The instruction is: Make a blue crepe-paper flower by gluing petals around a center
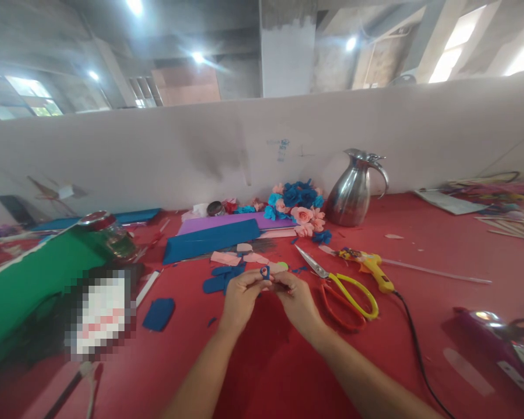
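Light fingertips on the small blue piece (265,272)

Your left hand (241,298) and right hand (297,299) meet, fingertips pinching it above the red table (266,366). Gentle, even pressure should prevent creasing. Blue cut-outs (215,283) lie just left; mind the scissors (329,276) at right.

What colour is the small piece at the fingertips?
The small piece looks blue; head view shows best.

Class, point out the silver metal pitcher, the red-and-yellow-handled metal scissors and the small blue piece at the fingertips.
Silver metal pitcher (350,196): head view, its body.
Red-and-yellow-handled metal scissors (326,276): head view, near the pivot.
Small blue piece (266,276): head view, lower front.
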`<state>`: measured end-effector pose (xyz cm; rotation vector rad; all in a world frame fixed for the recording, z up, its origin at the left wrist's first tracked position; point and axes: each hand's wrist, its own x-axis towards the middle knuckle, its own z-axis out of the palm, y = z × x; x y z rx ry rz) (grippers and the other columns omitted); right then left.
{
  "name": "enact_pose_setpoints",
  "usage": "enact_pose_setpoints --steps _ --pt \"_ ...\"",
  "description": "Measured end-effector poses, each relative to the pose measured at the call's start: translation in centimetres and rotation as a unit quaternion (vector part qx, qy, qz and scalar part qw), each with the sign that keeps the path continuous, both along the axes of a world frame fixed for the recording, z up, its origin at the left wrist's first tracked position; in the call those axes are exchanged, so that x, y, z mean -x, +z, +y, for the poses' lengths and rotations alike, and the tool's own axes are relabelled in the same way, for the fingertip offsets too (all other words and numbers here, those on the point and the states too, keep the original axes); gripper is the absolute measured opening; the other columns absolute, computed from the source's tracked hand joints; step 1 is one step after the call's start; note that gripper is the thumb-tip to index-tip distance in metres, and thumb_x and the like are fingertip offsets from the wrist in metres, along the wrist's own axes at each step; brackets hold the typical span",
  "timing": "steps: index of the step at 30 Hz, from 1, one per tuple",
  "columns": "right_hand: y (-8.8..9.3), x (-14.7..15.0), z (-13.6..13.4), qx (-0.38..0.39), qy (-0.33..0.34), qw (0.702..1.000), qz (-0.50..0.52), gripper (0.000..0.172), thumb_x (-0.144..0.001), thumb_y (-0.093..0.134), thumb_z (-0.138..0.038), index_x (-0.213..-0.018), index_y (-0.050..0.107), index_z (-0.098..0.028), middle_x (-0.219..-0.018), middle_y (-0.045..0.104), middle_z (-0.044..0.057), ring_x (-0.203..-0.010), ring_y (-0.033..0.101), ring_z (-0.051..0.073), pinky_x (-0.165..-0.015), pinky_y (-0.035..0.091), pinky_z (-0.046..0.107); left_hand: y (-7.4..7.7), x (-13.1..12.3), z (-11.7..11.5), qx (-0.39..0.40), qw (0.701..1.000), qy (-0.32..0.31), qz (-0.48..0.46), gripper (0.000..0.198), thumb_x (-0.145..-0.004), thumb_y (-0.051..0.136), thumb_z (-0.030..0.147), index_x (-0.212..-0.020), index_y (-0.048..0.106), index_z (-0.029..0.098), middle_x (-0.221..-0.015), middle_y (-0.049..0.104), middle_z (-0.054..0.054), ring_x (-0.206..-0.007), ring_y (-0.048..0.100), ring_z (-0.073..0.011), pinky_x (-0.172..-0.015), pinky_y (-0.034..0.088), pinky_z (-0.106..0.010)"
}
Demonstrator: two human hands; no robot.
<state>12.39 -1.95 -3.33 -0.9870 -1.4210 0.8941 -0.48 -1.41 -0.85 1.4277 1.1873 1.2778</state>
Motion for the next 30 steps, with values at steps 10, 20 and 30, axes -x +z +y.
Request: enact_pose_setpoints --steps 10,20,30 --pt "-0.28 0.10 -0.18 -0.009 -0.016 1.000 0.015 0.017 -0.076 0.051 -0.020 -0.072 0.068 -0.020 -0.070 0.067 0.001 -0.069 0.060 0.017 -0.066 0.047 0.026 0.41 0.22 -0.42 -0.064 0.996 -0.024 0.049 0.012 -0.076 0.067 0.025 -0.079 0.079 0.027 -0.091 0.075 -0.005 -0.084 0.067 -0.0244 -0.076 0.052 -0.033" --pt "-0.25 -0.04 0.25 0.007 0.026 0.999 0.043 0.017 -0.075 0.052 -0.017 -0.078 0.069 -0.021 -0.077 0.069 0.003 -0.073 0.061 0.018 -0.073 0.049 0.029 0.66 0.07 -0.50 -0.090 0.994 -0.010 0.055 0.012 -0.075 0.067 0.025 -0.076 0.079 0.027 -0.091 0.075 -0.007 -0.083 0.067 -0.0243 -0.071 0.053 -0.032" --pt "-0.66 0.54 0.40 0.030 0.046 0.992 0.111 0.015 -0.066 0.050 -0.015 -0.073 0.062 -0.021 -0.072 0.064 0.000 -0.071 0.059 0.017 -0.071 0.049 0.027 0.54 -0.26 -0.60 -0.103 0.992 -0.003 0.077 0.015 -0.077 0.066 0.021 -0.080 0.079 0.026 -0.093 0.074 -0.006 -0.087 0.066 -0.0233 -0.077 0.053 -0.031"
